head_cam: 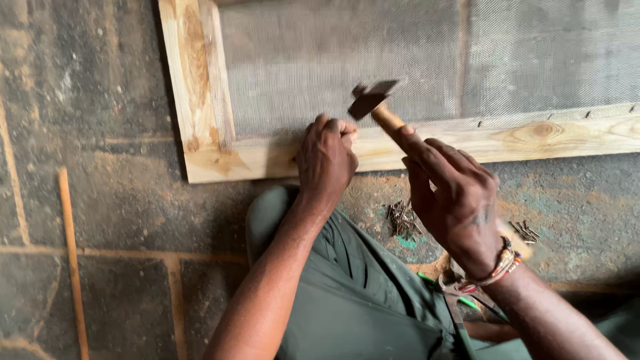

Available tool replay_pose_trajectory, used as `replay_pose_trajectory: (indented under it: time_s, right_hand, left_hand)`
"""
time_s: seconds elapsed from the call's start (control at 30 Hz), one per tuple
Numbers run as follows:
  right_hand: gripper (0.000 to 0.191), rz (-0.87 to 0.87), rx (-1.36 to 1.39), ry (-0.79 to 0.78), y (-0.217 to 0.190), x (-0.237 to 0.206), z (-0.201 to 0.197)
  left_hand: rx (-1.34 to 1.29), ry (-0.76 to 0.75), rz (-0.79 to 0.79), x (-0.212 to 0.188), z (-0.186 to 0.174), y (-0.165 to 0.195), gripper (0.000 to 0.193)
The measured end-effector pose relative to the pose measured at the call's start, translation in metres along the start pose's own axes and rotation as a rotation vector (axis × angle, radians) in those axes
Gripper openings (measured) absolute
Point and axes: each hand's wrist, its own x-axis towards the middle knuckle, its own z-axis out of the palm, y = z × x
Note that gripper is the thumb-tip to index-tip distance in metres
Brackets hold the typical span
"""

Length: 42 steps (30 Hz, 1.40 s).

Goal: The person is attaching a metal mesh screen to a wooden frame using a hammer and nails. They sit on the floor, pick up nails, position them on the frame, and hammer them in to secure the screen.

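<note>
While the left hand (325, 160) pinches something unseen on the wooden frame (533, 139), the right hand (457, 200) grips a hammer (373, 100) raised just right of it.

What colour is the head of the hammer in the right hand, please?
The hammer head is dark grey-black metal, on a pale wooden handle; the head view shows it.

floor (100, 200): dark stained concrete, scored lines | thin wooden stick (72, 267) lying left | light: dim daylight
</note>
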Motion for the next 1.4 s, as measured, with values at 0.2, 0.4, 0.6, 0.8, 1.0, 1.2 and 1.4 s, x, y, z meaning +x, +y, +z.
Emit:
replay_pose_trajectory:
  time_s: [0.2,0.4,0.6,0.8,1.0,1.2,1.4]
  right_hand:
    - [0.038,0.093,-0.022,-0.003,-0.004,-0.004,-0.008]
    - [0.037,0.082,0.056,0.100,-0.008,-0.005,-0.014]
    - [0.041,0.082,-0.008,0.029,-0.017,0.009,0.001]
    - [0.031,-0.034,-0.025,0.094,-0.020,0.021,0.002]
    - [0.032,0.026,-0.082,-0.037,-0.032,0.032,0.005]
    - [0.034,0.067,-0.105,-0.190,-0.033,0.037,0.004]
    - [0.039,0.108,0.153,-0.134,-0.016,0.043,0.007]
  left_hand:
    - [-0.090,-0.095,-0.108,0.004,-0.012,0.005,0.009]
    - [0.019,0.408,-0.511,0.019,-0.085,-0.096,0.045]
    - [0.190,0.486,-0.371,0.012,-0.103,-0.176,0.079]
    - [0.059,0.460,-0.349,0.015,-0.107,-0.181,0.076]
    - [0.069,0.458,-0.335,0.022,-0.117,-0.180,0.072]
    - [-0.020,0.463,-0.323,0.020,-0.123,-0.177,0.070]
    - [-0.002,0.436,-0.343,0.021,-0.122,-0.185,0.070]
